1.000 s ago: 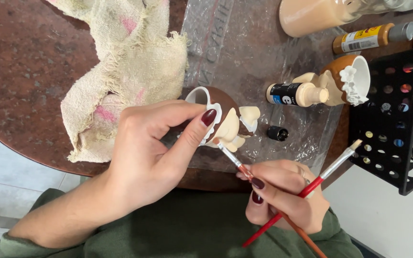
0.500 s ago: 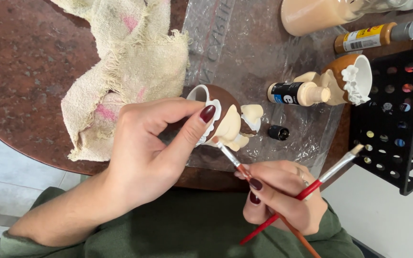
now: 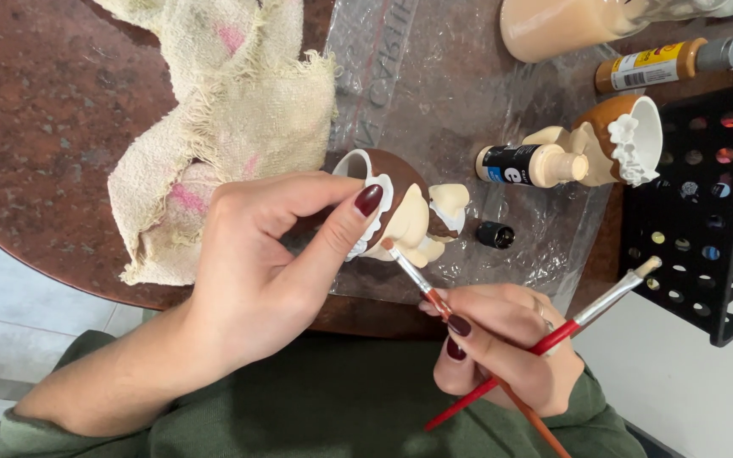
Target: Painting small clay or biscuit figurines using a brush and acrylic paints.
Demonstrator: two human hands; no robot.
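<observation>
The thin brush in the right hand has crept slightly left, its tip now apparently touching the figurine, while the second brush has tilted a little lower.

One head-worn camera looks steeply down, close over the near table edge, with the wearer's lap nearest.

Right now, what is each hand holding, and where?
Left hand grips the figurine by its brown cup end; right hand holds two brushes mid-handle.
</observation>
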